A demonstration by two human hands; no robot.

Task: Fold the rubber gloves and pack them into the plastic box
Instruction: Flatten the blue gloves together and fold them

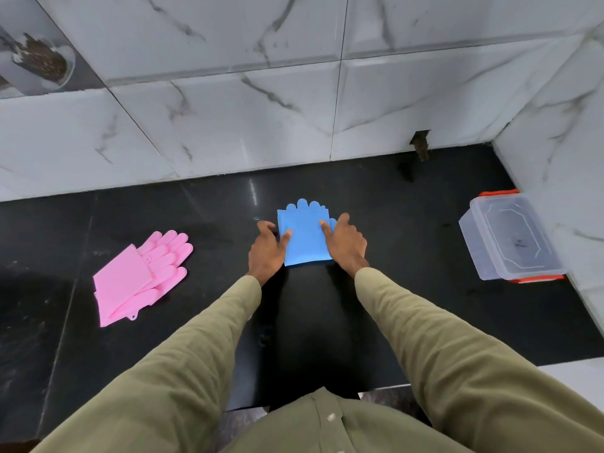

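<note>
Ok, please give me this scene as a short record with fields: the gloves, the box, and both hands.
blue gloves: folded, flat on the black counter, fingertips toward the wall
left hand: presses the left edge of the blue gloves
right hand: presses their right side
pink gloves: lying apart, far left
plastic box: far right, appears empty
</note>
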